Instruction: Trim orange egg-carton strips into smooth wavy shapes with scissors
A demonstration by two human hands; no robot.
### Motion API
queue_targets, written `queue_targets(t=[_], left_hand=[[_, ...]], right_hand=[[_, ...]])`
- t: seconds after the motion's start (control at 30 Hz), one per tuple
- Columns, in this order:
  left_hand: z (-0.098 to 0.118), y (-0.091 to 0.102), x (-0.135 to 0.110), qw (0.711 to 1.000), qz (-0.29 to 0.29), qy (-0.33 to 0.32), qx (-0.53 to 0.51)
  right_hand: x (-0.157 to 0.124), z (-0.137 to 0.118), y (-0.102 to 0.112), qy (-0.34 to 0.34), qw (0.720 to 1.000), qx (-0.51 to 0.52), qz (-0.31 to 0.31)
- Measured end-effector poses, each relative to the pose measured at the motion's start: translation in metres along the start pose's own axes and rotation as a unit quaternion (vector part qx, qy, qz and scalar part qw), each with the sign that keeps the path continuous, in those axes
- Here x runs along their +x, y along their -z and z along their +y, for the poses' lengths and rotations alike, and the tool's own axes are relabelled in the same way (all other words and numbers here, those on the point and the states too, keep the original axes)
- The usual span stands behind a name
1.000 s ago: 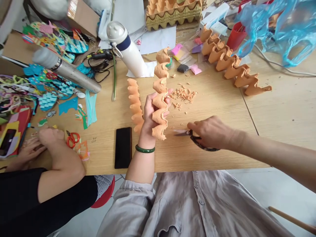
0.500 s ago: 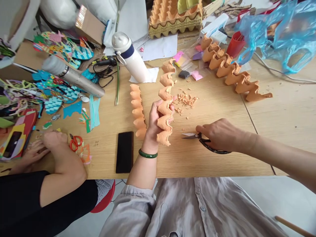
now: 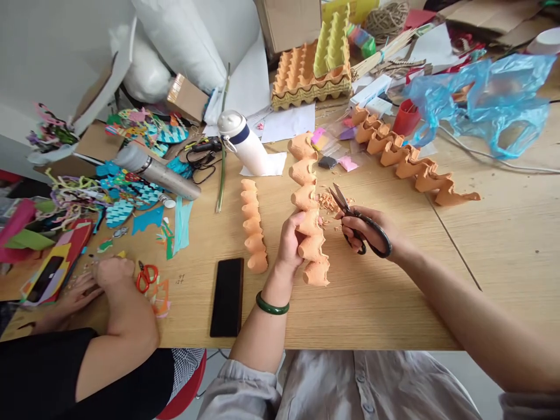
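Note:
My left hand [image 3: 290, 240] is closed around an orange egg-carton strip [image 3: 310, 221], held lengthwise away from me with its cups to the left and its ragged edge to the right. Black-handled scissors [image 3: 375, 231] are in my right hand [image 3: 365, 227], just to the right of the strip. Their blades point up and left, slightly parted and apart from the carton. Orange scraps [image 3: 328, 201] lie behind the blades. Left of my left hand, a second, trimmed egg-carton strip [image 3: 252, 227] rests on the table.
A black phone [image 3: 226, 297] lies near the table edge. Uncut egg-carton strips [image 3: 411, 160] sit at the right, near a blue plastic bag [image 3: 490, 105]. A white bottle [image 3: 242, 140] stands behind. At the left, a co-worker's arm [image 3: 126, 303] rests beside red scissors [image 3: 146, 277].
My right hand has raised the scissors from the table and turned the blades upward, nearer the strip. The strip has turned slightly in my left hand. The view has tilted upward.

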State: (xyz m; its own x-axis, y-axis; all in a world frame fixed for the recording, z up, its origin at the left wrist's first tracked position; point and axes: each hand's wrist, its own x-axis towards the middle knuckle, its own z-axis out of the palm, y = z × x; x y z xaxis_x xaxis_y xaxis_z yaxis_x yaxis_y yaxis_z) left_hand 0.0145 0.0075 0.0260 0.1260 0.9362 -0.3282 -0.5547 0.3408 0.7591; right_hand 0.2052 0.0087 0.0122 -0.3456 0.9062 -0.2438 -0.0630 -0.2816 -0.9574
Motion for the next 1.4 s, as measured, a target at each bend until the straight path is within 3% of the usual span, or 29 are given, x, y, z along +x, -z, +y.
queue_targets(t=[0.13, 0.27, 0.6, 0.9, 1.07, 1.27, 1.4], left_hand=[[-0.006, -0.006, -0.002, 1.0, -0.003, -0.014, 0.007], [-0.009, -0.011, -0.003, 1.0, 0.018, 0.017, -0.015], [-0.024, -0.004, -0.002, 0.997, -0.011, 0.071, -0.008], [-0.024, -0.009, -0.007, 0.995, 0.079, 0.015, 0.057], [-0.023, -0.011, -0.011, 0.995, 0.076, 0.02, 0.06], [-0.022, -0.014, -0.016, 0.996, 0.025, 0.075, 0.052], [-0.023, -0.015, -0.017, 0.996, -0.007, 0.082, 0.024]], right_hand=[[-0.005, 0.013, -0.011, -0.037, 0.983, 0.151, -0.093], [-0.009, 0.023, -0.009, -0.026, 0.98, 0.122, -0.154], [-0.019, 0.01, -0.009, 0.034, 0.994, 0.017, -0.1], [-0.022, 0.004, -0.009, 0.043, 0.994, -0.1, -0.005], [-0.026, 0.0, -0.007, 0.099, 0.971, -0.218, -0.007], [-0.026, 0.006, -0.004, 0.162, 0.908, -0.377, 0.086], [-0.022, 0.015, -0.001, 0.169, 0.88, -0.433, 0.096]])
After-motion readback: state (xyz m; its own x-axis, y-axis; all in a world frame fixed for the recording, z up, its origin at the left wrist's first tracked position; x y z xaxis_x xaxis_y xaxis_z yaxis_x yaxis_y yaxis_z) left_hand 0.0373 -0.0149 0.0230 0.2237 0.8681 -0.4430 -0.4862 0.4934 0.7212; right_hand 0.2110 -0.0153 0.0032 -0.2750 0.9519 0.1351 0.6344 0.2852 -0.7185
